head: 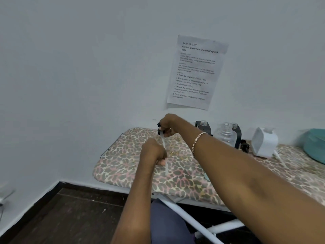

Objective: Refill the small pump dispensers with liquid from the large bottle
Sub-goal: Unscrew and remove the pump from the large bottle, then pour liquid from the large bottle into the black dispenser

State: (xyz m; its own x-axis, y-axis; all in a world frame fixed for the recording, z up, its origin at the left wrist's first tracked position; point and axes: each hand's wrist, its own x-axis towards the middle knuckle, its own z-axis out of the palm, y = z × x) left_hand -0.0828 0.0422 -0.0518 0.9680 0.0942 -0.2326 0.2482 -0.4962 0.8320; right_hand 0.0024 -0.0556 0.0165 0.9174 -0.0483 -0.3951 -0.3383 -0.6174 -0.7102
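The right hand [167, 128] pinches a black pump head [159, 132], and its thin clear dip tube [163, 144] hangs down. The left hand [153, 152] is curled just beside the lower tube. Whether it grips the tube or a small clear bottle, I cannot tell.

I judge the pump is being guided to or from a dispenser. I would keep the tube upright and move slowly, so nothing drips on the leopard-patterned padded board [184, 175].

By the wall, well apart from the hands, I count three open clear plastic bottles [226, 133], one loose black pump [245, 146] and one white container [263, 143], perhaps the large bottle. One printed paper sheet [195, 73] is on the wall.
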